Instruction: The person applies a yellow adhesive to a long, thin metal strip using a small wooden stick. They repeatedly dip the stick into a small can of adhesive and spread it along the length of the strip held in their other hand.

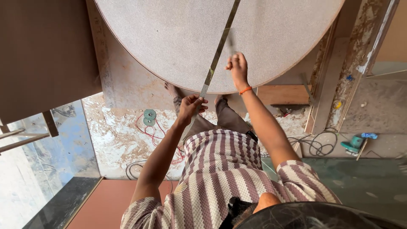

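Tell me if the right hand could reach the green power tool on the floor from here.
Probably not: the right hand is up on the oval board, and the green power tool lies well off on the floor.

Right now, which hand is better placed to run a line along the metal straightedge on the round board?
Probably the right hand: it holds a blurred thin tool beside the straightedge, over the round board. The left hand grips the straightedge's near end.

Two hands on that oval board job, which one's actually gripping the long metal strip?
The left hand, pinching the metal strip's near end at the edge of the oval board. The right hand, with the orange wristband, holds a blurred tool beside the strip.
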